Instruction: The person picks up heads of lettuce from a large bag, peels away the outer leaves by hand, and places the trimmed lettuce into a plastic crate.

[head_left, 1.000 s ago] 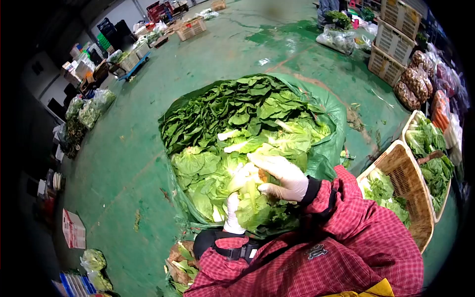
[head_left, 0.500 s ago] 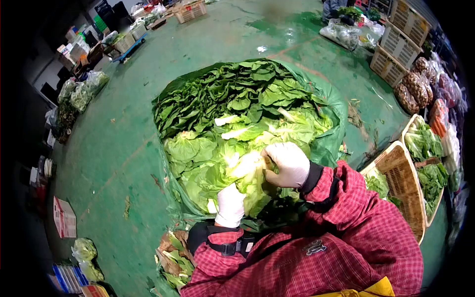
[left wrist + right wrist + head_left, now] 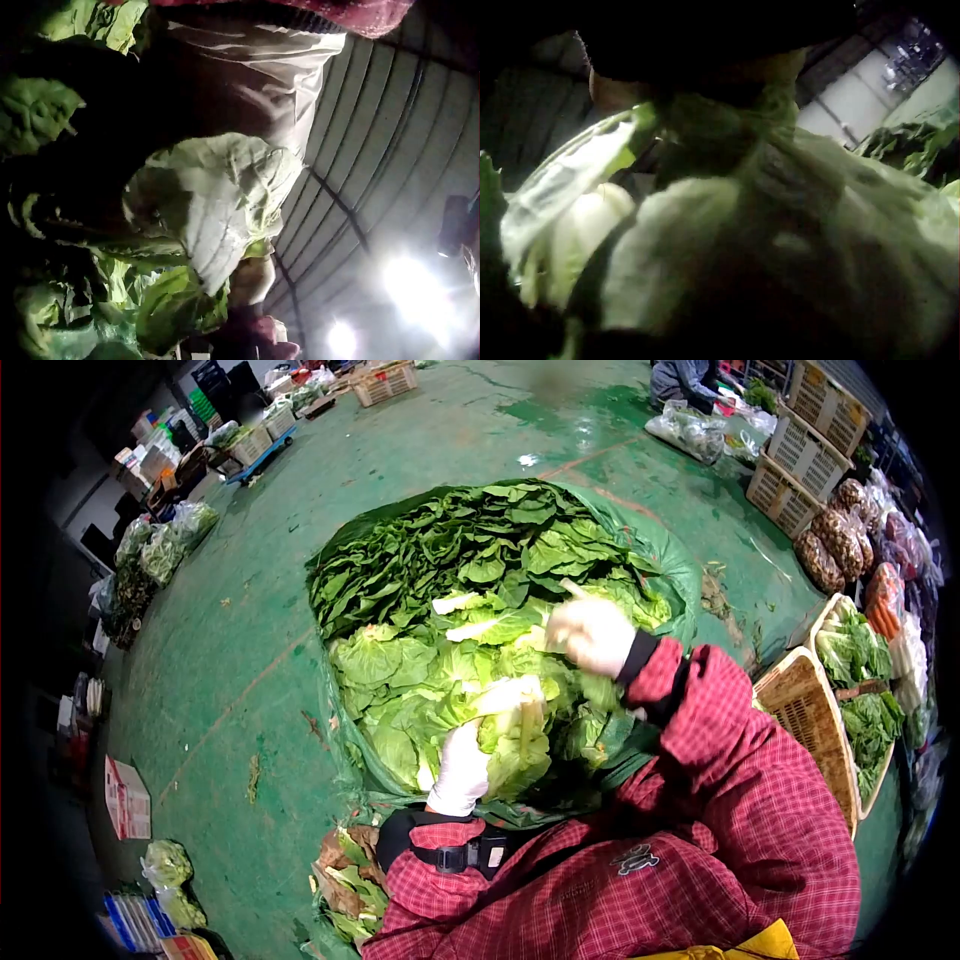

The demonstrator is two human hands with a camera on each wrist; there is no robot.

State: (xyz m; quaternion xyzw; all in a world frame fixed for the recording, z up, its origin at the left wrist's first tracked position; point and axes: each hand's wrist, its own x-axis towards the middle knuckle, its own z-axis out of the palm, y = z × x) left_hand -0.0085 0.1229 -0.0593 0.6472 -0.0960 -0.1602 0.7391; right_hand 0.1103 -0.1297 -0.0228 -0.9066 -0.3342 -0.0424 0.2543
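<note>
A white-gloved left hand (image 3: 460, 768) grips a pale green head of lettuce (image 3: 522, 738), its whitish base turned up and to the right. In the left wrist view a broad lettuce leaf (image 3: 217, 195) covers most of the fingers. Up and to the right of that head, the gloved right hand (image 3: 592, 634) is blurred, with its fingers curled. Loose lettuce leaves (image 3: 682, 232) hang from it in the right wrist view, where its fingers are mostly dark. Both hands are over a green plastic sack (image 3: 672, 590) packed with pale lettuce (image 3: 385, 670) and darker leafy greens (image 3: 430, 565).
Right of the person stand plastic crates (image 3: 815, 710), one holding leafy greens (image 3: 868, 725). Discarded brown and green leaves (image 3: 350, 880) lie at the lower left. Stacked crates (image 3: 808, 450) and bagged vegetables (image 3: 835, 545) stand at the far right. Another person (image 3: 685, 382) is at the back.
My right hand has moved from beside the lettuce head up and to the right, with leaves in it. My left hand keeps its grip. The head view has shifted slightly.
</note>
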